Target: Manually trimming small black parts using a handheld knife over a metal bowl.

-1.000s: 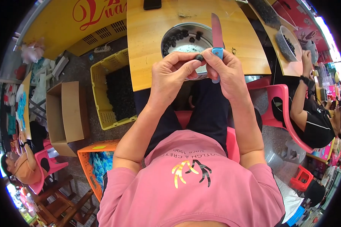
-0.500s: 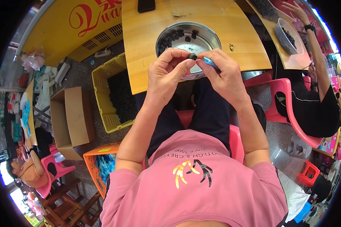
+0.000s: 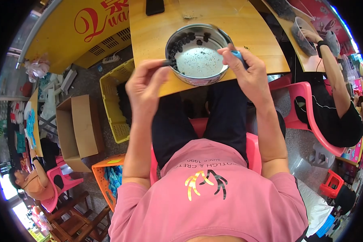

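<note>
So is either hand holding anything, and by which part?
Right hand: knife, by its blue handle. Left hand: blur hides whether the small dark piece there is held.

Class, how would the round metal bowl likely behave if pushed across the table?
The bowl would probably slide rather than roll, since it stands upright. It looks stiff, being shiny metal. Small dark pieces inside would likely shift, being separate.

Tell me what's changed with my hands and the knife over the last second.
Your left hand has moved left, away from your right hand, to the left rim of the bowl. A dark piece shows at its fingers; whether they still grip it is unclear. Your right hand has shifted slightly right, still holding the knife, whose blurred blade now leans left. The bowl and phone stay on the table.
</note>
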`<state>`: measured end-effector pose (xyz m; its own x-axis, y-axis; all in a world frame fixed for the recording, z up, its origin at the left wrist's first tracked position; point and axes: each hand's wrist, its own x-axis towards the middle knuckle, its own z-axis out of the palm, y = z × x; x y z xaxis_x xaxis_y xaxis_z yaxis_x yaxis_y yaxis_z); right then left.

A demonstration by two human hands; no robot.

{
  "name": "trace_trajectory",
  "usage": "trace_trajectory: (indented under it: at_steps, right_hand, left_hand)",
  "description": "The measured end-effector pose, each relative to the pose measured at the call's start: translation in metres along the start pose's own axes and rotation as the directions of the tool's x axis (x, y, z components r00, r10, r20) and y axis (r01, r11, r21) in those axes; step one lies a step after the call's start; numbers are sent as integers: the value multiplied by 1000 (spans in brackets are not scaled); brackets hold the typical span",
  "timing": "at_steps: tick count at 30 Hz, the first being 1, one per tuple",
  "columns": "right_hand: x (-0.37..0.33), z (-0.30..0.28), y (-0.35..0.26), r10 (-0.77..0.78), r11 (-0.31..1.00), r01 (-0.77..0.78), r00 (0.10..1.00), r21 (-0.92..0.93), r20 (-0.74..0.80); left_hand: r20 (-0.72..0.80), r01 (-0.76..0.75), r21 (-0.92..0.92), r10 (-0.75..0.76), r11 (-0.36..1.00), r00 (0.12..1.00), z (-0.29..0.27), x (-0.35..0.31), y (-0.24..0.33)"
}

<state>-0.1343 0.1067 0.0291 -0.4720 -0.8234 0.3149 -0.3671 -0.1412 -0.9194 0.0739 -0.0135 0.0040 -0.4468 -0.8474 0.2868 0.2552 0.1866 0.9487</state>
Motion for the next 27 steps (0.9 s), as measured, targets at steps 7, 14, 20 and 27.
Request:
trace_trajectory:
  at_steps: [7, 14, 20, 27]
  right_hand:
    - [-5, -36, 28, 105, 994, -108, 989, -31, -101]
    - [-6, -30, 39, 149, 988, -144, 983, 54, -110]
    - [-7, -34, 30, 124, 991, -117, 986, 72, -108]
    - [-11, -36, 37, 111, 993, -105, 986, 61, -120]
  left_hand:
    - [-172, 58, 639, 69, 767, 983, -100, -8, -21]
    - [351, -299, 572, 101, 764, 931, 1, 43, 6]
    - [725, -689, 567, 122, 452, 677, 82, 106, -74]
    - [751, -732, 659, -96, 172, 653, 103, 123, -95]
